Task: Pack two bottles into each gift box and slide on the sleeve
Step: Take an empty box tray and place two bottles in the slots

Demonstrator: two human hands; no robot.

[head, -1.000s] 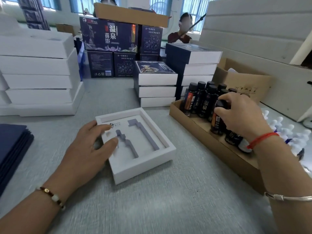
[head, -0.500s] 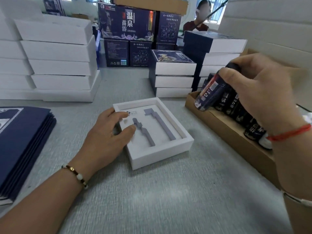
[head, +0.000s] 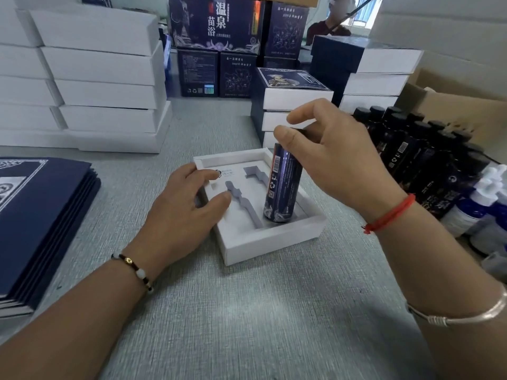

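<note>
Centrally, your right hand [head: 332,163] grips a dark blue bottle [head: 284,187] by its top, thumb and fingers curled round the cap end, forefinger lifted clear. The bottle stands nearly upright, its base down in the right-hand slot of the white gift box [head: 271,242] just below that hand. Your left hand [head: 183,212] rests on the box's left side, fingers relaxed and spread across the white insert, thumb lying beside the grey left slot [head: 242,204], which holds nothing. A beaded bracelet [head: 134,270] circles the left wrist; a red cord [head: 389,215] and a silver bangle [head: 461,314] sit on the right arm. Box and hands lie on a grey table [head: 247,319]. Beyond the right hand, a cardboard tray [head: 461,105] holds rows of black-capped bottles [head: 411,144], with white-topped spray bottles [head: 482,198] nearer you. Left of the left hand lies a stack of flat navy sleeves [head: 41,215]. Beyond both hands stand piles of white boxes [head: 107,86], sleeved boxes [head: 296,94] and dark printed cartons [head: 216,26].
</note>
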